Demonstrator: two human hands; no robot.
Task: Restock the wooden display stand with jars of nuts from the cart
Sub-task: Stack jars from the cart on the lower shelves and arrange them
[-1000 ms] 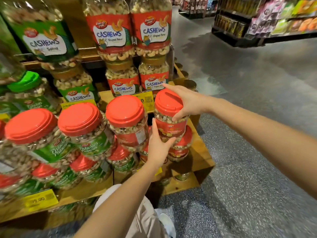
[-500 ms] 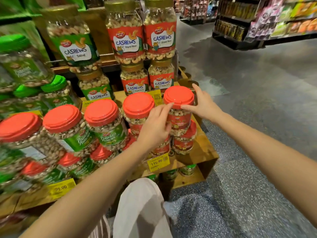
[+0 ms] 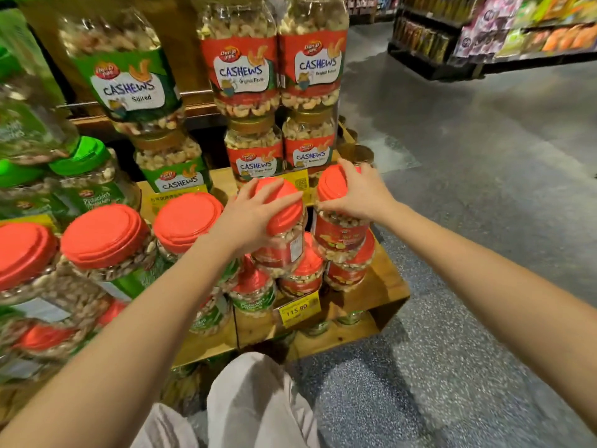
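Two red-lidded jars of mixed nuts stand side by side on top of other jars at the right end of the wooden display stand [image 3: 386, 286]. My right hand [image 3: 358, 192] grips the lid of the rightmost jar [image 3: 342, 232] from above, fingers curled over its rim. Spread over the lid of the neighbouring jar [image 3: 286, 250], my left hand [image 3: 253, 215] holds it, its fingers wrapped round the lid's edge. Both jars are upright and close to touching. The cart is out of view.
Red-lidded pistachio jars [image 3: 103, 237] fill the stand to the left. Tall cashew jars [image 3: 240, 69] are stacked behind. A yellow price tag [image 3: 298, 310] hangs on the shelf edge. Grey aisle floor [image 3: 484, 221] lies to the right, with far shelving [image 3: 452, 43]. My knee [image 3: 255, 402] is below.
My left hand left the side of the rightmost jar and moved onto the neighbouring jar's lid. My right hand shifted from that jar's far side onto its lid.
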